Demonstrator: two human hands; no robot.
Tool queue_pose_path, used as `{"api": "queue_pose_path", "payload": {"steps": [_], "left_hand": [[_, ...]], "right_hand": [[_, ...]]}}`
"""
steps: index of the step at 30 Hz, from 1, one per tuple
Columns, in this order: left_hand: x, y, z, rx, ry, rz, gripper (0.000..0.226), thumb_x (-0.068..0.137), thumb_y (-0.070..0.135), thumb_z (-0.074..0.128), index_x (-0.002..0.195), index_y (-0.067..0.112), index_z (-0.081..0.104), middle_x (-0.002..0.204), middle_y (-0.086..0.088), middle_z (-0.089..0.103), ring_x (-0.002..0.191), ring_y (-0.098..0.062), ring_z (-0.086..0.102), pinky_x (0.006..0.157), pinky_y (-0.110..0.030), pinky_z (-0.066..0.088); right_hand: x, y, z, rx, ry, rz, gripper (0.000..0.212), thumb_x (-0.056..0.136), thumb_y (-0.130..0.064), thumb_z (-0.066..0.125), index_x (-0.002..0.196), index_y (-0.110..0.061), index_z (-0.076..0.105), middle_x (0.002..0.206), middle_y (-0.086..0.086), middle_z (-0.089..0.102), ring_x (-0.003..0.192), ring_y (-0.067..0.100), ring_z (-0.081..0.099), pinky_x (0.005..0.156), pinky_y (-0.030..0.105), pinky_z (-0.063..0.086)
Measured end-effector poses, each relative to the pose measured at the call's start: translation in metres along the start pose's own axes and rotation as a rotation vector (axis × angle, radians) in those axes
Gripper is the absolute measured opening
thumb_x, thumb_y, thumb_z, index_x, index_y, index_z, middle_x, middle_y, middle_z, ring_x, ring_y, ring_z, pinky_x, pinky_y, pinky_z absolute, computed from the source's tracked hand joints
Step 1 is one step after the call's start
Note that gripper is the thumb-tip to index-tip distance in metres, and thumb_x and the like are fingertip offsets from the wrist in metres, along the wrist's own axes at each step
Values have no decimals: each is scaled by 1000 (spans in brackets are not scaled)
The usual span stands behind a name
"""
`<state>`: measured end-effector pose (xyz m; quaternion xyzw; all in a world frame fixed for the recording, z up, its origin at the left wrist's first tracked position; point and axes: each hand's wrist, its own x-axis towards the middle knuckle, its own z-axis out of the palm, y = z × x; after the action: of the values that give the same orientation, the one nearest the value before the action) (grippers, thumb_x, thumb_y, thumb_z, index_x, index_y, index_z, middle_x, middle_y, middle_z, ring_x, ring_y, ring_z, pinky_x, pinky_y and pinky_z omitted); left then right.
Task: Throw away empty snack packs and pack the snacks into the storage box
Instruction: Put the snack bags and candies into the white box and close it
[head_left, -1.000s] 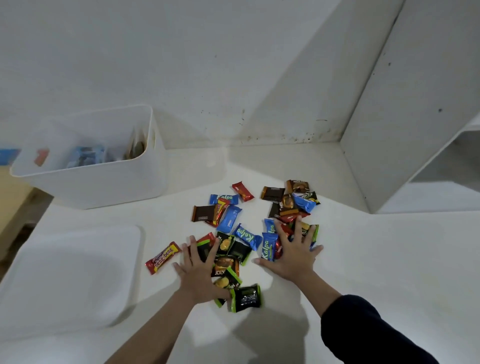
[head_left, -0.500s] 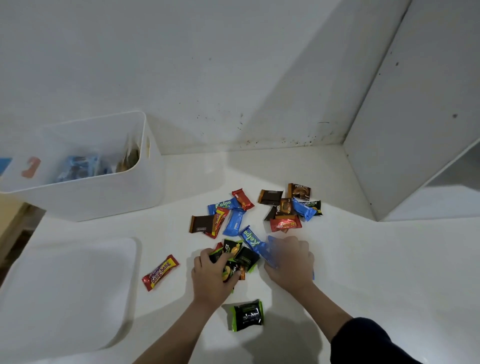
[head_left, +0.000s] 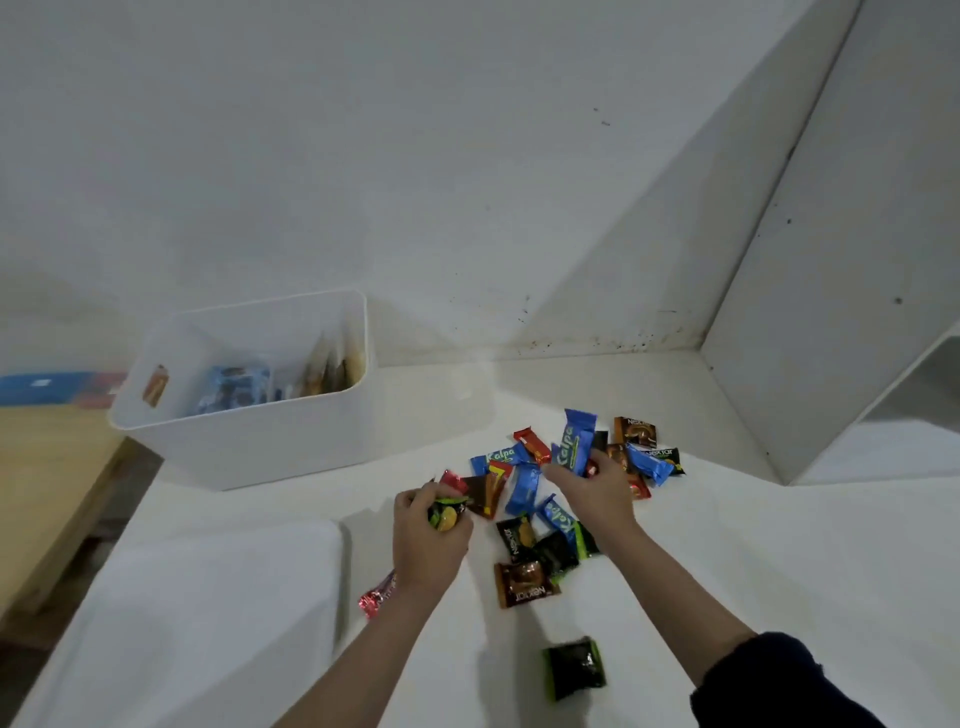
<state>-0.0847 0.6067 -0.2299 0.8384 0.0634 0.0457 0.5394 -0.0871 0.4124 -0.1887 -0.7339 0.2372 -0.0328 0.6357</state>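
Two white things dominate the table (head_left: 779, 561): the flat lid (head_left: 197, 623) at near left and, behind it, the open box (head_left: 244, 441) with a few packs inside (blurred, hard to read). Right of the box lies the scatter of snacks (head_left: 524, 488), blue, brown, red and green. The left hand (head_left: 428, 535) curls round a green pack (head_left: 445, 514) and other wrappers above the table. The right hand (head_left: 592, 493) pinches a blue bar (head_left: 574, 442) upright. One green pack (head_left: 574, 669) lies apart, nearest the person.

A white lid (head_left: 197, 613) lies lower left; a wooden surface (head_left: 47, 483) at the left edge
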Motion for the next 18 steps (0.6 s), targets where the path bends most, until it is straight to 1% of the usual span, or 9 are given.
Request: {"api": "queue_pose_path", "payload": {"steps": [1,3,6,8,9,11,13,16,18], "left_hand": [[8,7,-14,-31,27,11,40,70,2,74,79,38,61,98,-1,50,82,-15,61,66,-29,58],[27,21,-47,-81,85,50,37,70,1,74,82,33,62,99,-3,53,85,-13,60,73,-33,57],[68,32,-101,-128,178,105,35,70,1,75,88,30,63,99,-3,58,87,-14,60,80,-37,55],[102,38,-138,-142,245,167,38,70,3,76,87,34,62,97,1,63,90,-18,61,81,-36,54],[119,40,-153,-151,262,187,36,70,4,77,87,32,61,96,3,64,90,-19,62,80,-34,53],[152,42,-179,-168,251,204,32,72,5,77,93,24,61,100,5,65,89,-15,62,81,-30,53],[182,40,-196,-133,218,190,34,74,7,77,99,21,59,106,2,67,89,-14,63,81,-29,52],[215,30,-205,-80,109,125,51,75,12,77,119,22,54,107,-2,64,92,-19,63,84,-34,54],[229,20,-203,-50,9,73,64,76,16,77,131,20,45,110,-4,60,95,-20,60,88,-34,52]], "right_hand": [[-3,-16,15,78,-31,10,12,77,-15,75,84,-15,64,80,5,67,73,19,64,62,27,51],[-5,-47,50,175,-63,6,12,76,-15,75,80,-14,63,75,6,63,70,20,60,67,34,51],[-7,-93,111,217,-138,-22,14,77,-19,74,76,-16,60,65,4,52,62,18,48,59,32,42],[-5,-122,155,249,-196,-30,15,77,-22,73,75,-17,59,66,8,51,58,19,45,57,33,39],[-4,-135,176,269,-217,-28,17,76,-23,73,74,-16,58,67,10,50,55,19,43,56,32,39],[2,-157,216,316,-244,-31,18,76,-24,73,74,-14,58,69,11,53,56,20,46,58,31,40],[12,-171,251,354,-255,-49,17,76,-25,74,76,-16,59,72,5,57,64,18,53,64,31,45],[31,-171,288,390,-248,-55,16,76,-26,75,79,-19,61,70,-1,60,66,15,57,68,28,47],[44,-161,304,366,-232,-57,23,68,-33,80,81,-21,66,75,-1,67,73,19,65,75,35,54]]}}
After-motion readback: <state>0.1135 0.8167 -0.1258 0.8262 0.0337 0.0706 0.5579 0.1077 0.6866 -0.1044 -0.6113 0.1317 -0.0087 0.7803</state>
